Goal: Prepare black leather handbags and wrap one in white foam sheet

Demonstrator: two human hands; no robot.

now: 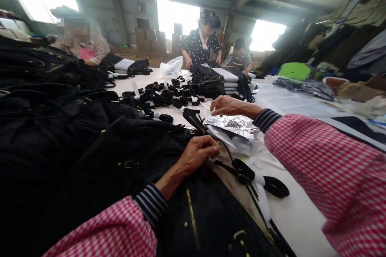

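Shows 2 bare hands at a white worktable [304,217]. Has L hand [196,154] down on 1 black bag [211,204], at rim of its opening, fingers curled, tips close together; can't tell if pinching fabric. Has R hand [230,106] just above 1 silver foil packet [235,125], fingers loosely bent, approx. half spread, w/ no hold visible. Places black bag front & ctr., nearest viewer, w/ beige lining [224,154] showing & 1 long gold zip [191,213] on its face.

Counts also 1 strap coil [276,186] w/ white wrap, 2 bag stacks w/ white panels (ctr. stack [230,74], L stack [128,64]), 3 co-workers [200,48] across table; too many strap bundles [163,94] mid-table to count.

Leaves bare tabletop R of black bag, below R forearm; spreads into a pale sheet [280,98] farther R. Can't see near table edge.

Crowds L side w/ heaped black bags [39,128]. Drapes loose black straps [241,170] over the opening, just beside L fingers. Blocks straight ahead w/ strap bundles, then ctr. stack. Puts 1 bright green item [294,71] far R.
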